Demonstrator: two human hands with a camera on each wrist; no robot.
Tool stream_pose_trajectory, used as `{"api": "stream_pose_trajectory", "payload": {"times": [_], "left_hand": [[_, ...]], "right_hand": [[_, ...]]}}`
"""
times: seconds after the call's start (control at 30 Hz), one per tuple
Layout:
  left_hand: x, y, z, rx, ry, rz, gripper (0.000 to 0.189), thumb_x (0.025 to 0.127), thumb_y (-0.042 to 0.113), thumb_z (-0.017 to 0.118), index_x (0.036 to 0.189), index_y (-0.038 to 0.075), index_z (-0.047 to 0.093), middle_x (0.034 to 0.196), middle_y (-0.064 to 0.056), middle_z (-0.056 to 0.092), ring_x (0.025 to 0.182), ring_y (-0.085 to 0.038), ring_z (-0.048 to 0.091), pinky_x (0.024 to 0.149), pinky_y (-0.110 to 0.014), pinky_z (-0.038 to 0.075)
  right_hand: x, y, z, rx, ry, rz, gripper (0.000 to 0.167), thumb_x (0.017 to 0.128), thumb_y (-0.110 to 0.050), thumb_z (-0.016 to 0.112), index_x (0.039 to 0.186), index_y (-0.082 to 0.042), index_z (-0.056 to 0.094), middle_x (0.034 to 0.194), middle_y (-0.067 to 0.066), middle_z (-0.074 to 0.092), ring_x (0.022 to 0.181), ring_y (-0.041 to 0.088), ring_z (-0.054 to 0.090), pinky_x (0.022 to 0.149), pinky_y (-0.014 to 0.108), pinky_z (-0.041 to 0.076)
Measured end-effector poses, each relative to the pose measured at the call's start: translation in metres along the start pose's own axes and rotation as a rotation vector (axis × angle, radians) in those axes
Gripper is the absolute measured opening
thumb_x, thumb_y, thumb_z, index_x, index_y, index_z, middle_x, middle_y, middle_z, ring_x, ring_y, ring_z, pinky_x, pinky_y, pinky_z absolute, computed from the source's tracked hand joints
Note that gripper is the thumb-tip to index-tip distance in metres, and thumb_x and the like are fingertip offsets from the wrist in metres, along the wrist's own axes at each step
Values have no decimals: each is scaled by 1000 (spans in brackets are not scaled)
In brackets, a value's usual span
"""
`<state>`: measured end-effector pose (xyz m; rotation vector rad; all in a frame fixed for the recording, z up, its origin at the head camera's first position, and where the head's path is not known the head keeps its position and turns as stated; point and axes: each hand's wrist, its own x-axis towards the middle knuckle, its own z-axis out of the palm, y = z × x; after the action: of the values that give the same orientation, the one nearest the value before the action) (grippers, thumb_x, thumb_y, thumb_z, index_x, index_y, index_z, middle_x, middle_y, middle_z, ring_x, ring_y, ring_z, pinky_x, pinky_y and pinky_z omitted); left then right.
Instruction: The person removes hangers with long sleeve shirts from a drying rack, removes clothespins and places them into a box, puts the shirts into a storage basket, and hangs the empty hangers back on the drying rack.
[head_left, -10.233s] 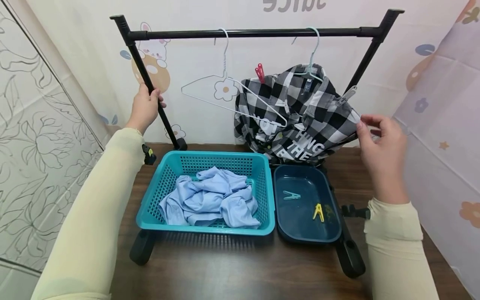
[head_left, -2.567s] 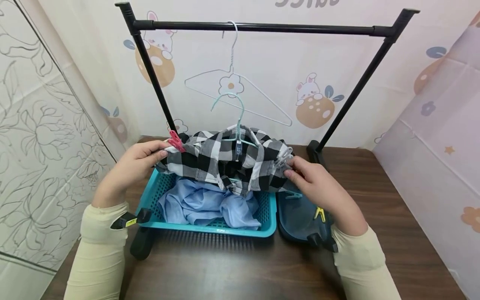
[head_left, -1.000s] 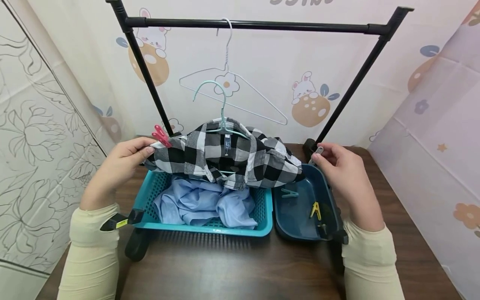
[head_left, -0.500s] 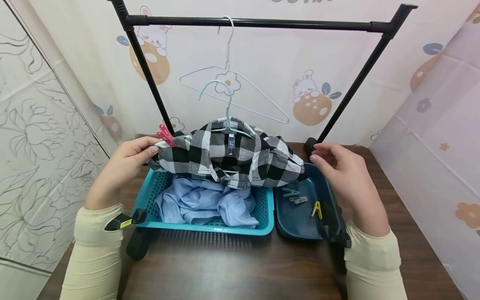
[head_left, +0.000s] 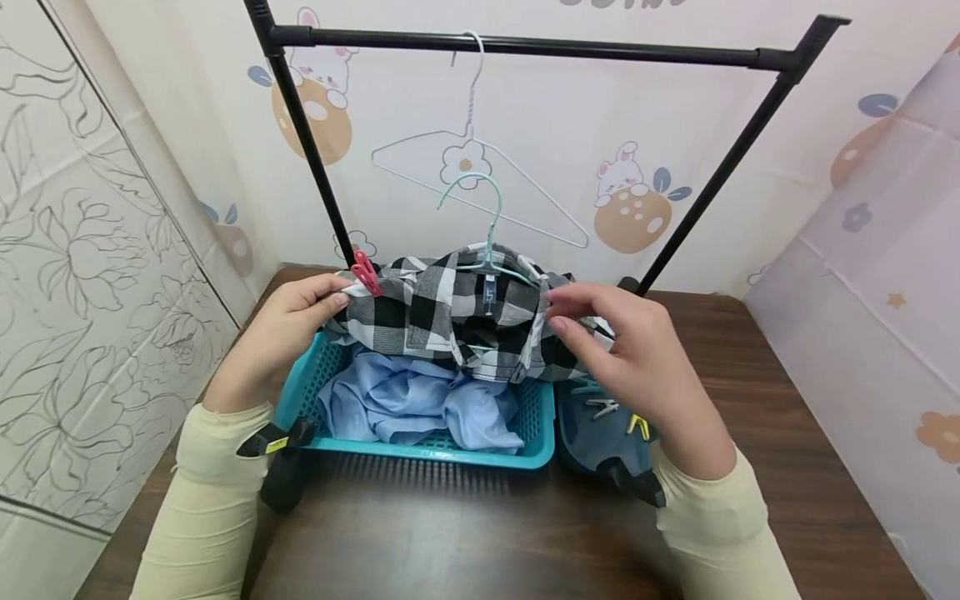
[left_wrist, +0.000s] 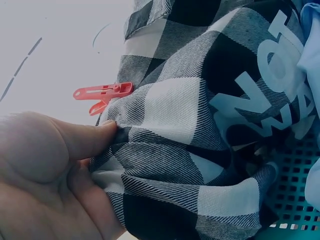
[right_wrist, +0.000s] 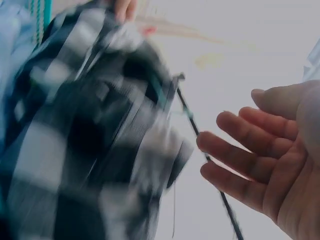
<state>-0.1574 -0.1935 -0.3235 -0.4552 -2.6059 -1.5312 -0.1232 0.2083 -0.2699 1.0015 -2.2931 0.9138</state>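
A black-and-white plaid shirt (head_left: 431, 312) on a mint hanger (head_left: 492, 225) lies over the back of the turquoise basket (head_left: 420, 452); the hanger's hook is off the rod. My left hand (head_left: 281, 325) pinches the shirt's left shoulder between thumb and fingers, close by a red clothespin (head_left: 366, 273) clipped there. In the left wrist view, white lettering shows on the shirt. Fingers spread, my right hand (head_left: 637, 358) hovers before the shirt's right side and partly hides it. The right wrist view shows that hand (right_wrist: 280, 160) holding nothing, apart from the blurred cloth.
Above, a black rod (head_left: 600, 48) carries a white wire hanger (head_left: 471, 108). A light blue garment (head_left: 420, 400) lies in the basket. To its right, a navy tray (head_left: 588, 446) holds a grey clothespin (head_left: 602, 407), a yellow clothespin (head_left: 637, 425) and a teal one.
The mint hanger with the shirt has come down from the rod. The grey clothespin has gone from the shirt into the tray. Since then my right hand has moved left toward the collar.
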Motion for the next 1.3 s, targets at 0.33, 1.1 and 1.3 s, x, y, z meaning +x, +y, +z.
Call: {"api": "stream_pose_trajectory", "payload": {"times": [0.33,1.1,1.3], "left_hand": [[-1,0,3,17,4,-23,26,109,19,50,122,3,65,110,-12,62,99,-22,52,82,-27,46],[4,-6,6,21,-3,51,25,109,18,51,122,4,67,111,-10,64,99,-19,54,82,-22,45],[3,-5,4,52,2,52,22,109,18,52,112,2,66,99,-12,59,92,-21,51,75,-25,42]], "right_hand": [[48,-48,15,-15,-132,-149,25,99,-18,69,122,-8,70,115,2,73,97,13,65,74,31,53],[143,-78,96,-271,-476,37,41,104,-43,58,132,-13,62,119,-1,69,104,12,64,87,32,53],[154,-71,113,-293,-516,90,41,101,-47,61,127,-15,65,104,-5,70,94,11,63,79,29,52]]}}
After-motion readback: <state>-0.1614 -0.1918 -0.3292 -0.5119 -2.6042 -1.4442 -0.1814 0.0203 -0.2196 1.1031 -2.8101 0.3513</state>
